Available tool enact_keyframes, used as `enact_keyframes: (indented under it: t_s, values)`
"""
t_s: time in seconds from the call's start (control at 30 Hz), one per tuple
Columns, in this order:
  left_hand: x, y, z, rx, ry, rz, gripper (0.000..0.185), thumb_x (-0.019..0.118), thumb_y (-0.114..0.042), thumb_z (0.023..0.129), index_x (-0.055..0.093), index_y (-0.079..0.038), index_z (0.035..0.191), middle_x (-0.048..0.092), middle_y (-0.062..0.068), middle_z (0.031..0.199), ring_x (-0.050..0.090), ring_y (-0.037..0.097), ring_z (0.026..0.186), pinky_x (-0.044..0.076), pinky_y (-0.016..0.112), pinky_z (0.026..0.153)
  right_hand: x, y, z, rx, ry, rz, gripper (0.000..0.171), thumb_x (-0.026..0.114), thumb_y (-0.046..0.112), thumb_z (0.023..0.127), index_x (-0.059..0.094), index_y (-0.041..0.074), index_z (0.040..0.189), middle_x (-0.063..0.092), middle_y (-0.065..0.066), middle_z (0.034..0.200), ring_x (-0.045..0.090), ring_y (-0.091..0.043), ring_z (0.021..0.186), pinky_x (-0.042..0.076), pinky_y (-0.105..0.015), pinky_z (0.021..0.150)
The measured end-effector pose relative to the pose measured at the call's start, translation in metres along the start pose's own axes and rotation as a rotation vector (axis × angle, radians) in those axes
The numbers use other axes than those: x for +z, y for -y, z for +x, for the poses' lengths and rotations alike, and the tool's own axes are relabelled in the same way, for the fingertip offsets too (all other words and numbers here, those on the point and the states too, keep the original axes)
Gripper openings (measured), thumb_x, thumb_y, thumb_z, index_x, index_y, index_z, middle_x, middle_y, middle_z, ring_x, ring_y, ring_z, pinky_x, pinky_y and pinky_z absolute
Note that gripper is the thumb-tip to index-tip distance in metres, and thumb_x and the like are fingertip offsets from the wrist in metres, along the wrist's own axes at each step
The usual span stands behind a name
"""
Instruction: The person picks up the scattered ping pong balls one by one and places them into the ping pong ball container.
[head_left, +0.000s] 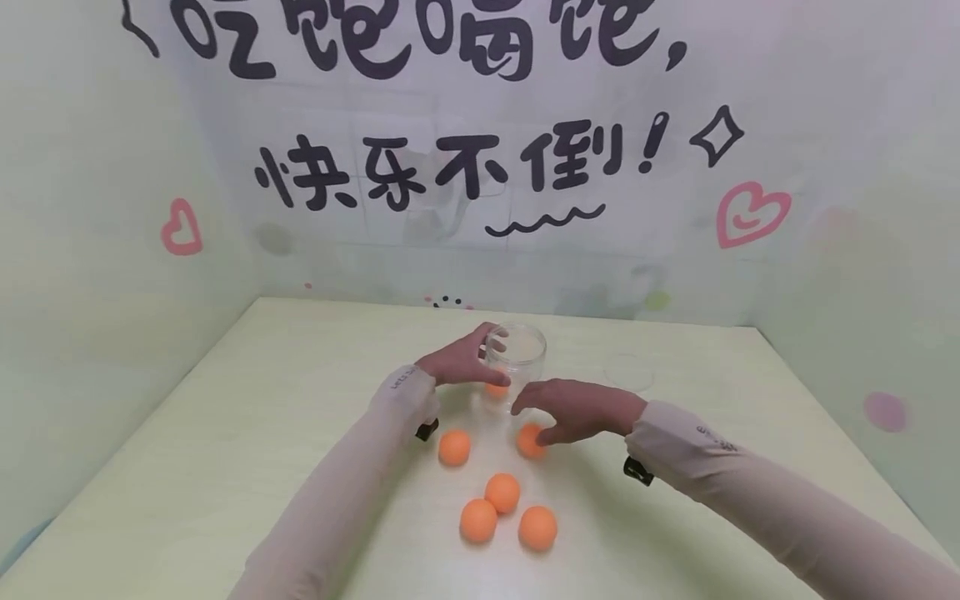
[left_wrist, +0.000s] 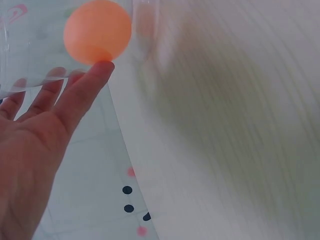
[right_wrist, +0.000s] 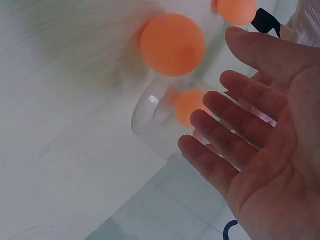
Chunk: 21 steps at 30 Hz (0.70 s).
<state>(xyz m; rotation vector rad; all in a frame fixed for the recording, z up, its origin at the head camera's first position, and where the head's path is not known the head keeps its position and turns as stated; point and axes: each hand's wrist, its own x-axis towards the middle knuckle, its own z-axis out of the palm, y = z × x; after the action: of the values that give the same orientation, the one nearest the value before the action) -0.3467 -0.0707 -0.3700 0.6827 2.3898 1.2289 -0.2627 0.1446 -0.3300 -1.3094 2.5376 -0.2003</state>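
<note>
Three orange balls (head_left: 502, 508) nearest you on the counter (head_left: 225, 450), your right hand (head_left: 577, 410) spread over another ball (head_left: 529, 440), your left hand (head_left: 461, 362) curled round the clear jar (head_left: 517, 354).

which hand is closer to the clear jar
Left. The left hand holds the clear jar by its side, while the right hand hovers open just in front of it, over an orange ball.

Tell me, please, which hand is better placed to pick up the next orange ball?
Probably the right hand: it hovers open just above a loose orange ball, while the left hand is holding the clear jar.
</note>
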Motion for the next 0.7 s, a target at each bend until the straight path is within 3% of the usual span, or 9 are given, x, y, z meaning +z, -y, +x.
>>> enact_keyframes:
  t_s: [0.43,0.7]
  values:
    - [0.000,-0.002,0.000,0.004,0.000,0.002,0.076,0.075,-0.027,0.078,0.032,-0.017,0.140,0.047,0.008,0.140,0.042,0.029,0.128,0.038,0.044,0.103,0.019,-0.008,0.003,0.026,0.002,0.047,0.046,0.071,0.015,0.083,0.056,0.008,0.125,0.056,-0.004,0.126,0.055,-0.021,0.113,0.043,-0.035,0.099]
    - [-0.001,-0.002,-0.003,-0.004,-0.004,-0.005,0.074,0.074,-0.025,0.079,0.032,-0.018,0.140,0.047,0.009,0.140,0.043,0.029,0.126,0.039,0.042,0.102,0.028,-0.009,0.004,-0.019,-0.034,0.038,0.047,0.075,0.018,0.079,0.058,0.009,0.122,0.057,-0.003,0.122,0.056,-0.020,0.110,0.044,-0.033,0.097]
